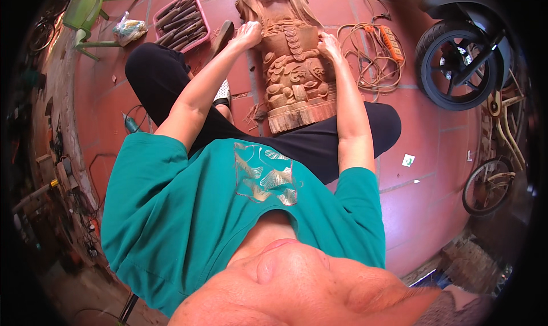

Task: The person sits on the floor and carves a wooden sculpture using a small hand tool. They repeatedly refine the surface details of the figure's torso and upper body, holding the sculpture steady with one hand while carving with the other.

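Note:
A reddish-brown wood carving (302, 75) lies lengthwise on the floor in front of me. Its surface is covered in deep relief, with a column of overlapping discs down the middle and rounded lumps below. The ridged base end rests near my crossed legs. My left hand (250, 35) is closed at the carving's left edge, knuckles up. At the opposite edge, slightly nearer to me, the fingers of my right hand (329, 45) are curled against the wood. Any small thing inside either hand is hidden from this view.
Left of the carving, a pink basket (208, 19) holds several dark-handled tools. A green plastic chair (83, 9) and a plastic bag (129, 29) stand beyond it. On the right are an orange power strip (393, 43) with coiled cord and a motorbike wheel (456, 63).

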Available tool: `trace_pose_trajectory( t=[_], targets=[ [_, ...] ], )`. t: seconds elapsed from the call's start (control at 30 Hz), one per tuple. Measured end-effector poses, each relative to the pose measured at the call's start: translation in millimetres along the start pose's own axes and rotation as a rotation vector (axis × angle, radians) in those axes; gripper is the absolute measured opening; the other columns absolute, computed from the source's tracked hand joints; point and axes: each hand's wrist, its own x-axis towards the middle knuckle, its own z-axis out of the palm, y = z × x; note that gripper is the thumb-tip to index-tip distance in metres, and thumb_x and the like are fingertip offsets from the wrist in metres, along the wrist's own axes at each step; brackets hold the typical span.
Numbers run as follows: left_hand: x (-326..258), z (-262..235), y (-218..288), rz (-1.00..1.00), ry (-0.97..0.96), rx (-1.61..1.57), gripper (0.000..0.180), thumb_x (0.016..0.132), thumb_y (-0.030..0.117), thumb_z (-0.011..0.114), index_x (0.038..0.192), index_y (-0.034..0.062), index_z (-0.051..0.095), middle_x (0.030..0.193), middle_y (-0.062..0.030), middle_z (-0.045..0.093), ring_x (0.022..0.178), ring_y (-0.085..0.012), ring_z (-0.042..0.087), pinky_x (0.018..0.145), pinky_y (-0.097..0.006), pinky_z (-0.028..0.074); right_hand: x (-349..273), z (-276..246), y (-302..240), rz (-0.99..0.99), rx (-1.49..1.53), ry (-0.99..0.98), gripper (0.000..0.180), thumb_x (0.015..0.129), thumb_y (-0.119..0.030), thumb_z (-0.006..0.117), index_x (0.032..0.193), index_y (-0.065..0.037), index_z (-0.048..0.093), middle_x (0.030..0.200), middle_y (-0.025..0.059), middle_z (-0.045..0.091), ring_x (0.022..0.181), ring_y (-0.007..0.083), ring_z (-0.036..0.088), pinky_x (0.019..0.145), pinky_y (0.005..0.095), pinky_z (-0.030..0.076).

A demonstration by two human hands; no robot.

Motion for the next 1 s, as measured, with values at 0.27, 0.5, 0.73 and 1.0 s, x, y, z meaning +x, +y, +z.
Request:
trace_pose_trajectory(
  t=[0.27, 0.5, 0.73, 1.0],
  targets=[
    [-13, 28, -35, -0.072, 0.123, -0.134, 0.011, 0.074, 0.011, 0.065, 0.076, 0.0036, 0.072, 0.073, -0.0179, 0.067, 0.069, -0.0311, 0.068, 0.062, -0.040, 0.054, 1, -9, -11, -0.004, 0.039, -0.019, 0.037, 0.079, -0.014, 0.050, 0.111, -0.005, 0.065, 0.110, 0.0217, 0.064, 0.106, 0.0356, 0.060, 0.094, 0.0432, 0.047],
    [-24, 1, -41, -0.074, -0.201, -0.410, 0.012, 0.071, 0.007, 0.067, 0.078, -0.0002, 0.074, 0.061, -0.0069, 0.066, 0.047, -0.0124, 0.060, 0.040, -0.027, 0.048, -7, -13, -14, 0.011, 0.043, 0.006, 0.038, 0.077, -0.012, 0.048, 0.110, -0.004, 0.065, 0.110, 0.0211, 0.065, 0.106, 0.0355, 0.060, 0.093, 0.0434, 0.047],
    [-15, 14, -29, -0.040, 0.282, -0.162, 0.012, 0.074, 0.009, 0.065, 0.081, 0.0055, 0.073, 0.091, -0.0191, 0.069, 0.085, -0.0376, 0.067, 0.076, -0.045, 0.054, -2, -15, -17, -0.051, 0.032, 0.003, 0.035, 0.079, -0.013, 0.047, 0.108, -0.003, 0.065, 0.105, 0.0221, 0.065, 0.104, 0.0361, 0.060, 0.092, 0.0442, 0.047],
    [-23, 13, -24, -0.076, -0.155, -0.181, 0.011, 0.072, 0.006, 0.066, 0.078, -0.0020, 0.069, 0.082, -0.0211, 0.069, 0.079, -0.0373, 0.068, 0.068, -0.044, 0.055, -7, -13, -12, -0.036, -0.010, -0.002, 0.032, 0.082, -0.017, 0.051, 0.108, -0.005, 0.065, 0.105, 0.0217, 0.066, 0.104, 0.0352, 0.061, 0.091, 0.0435, 0.048]
  ],
)
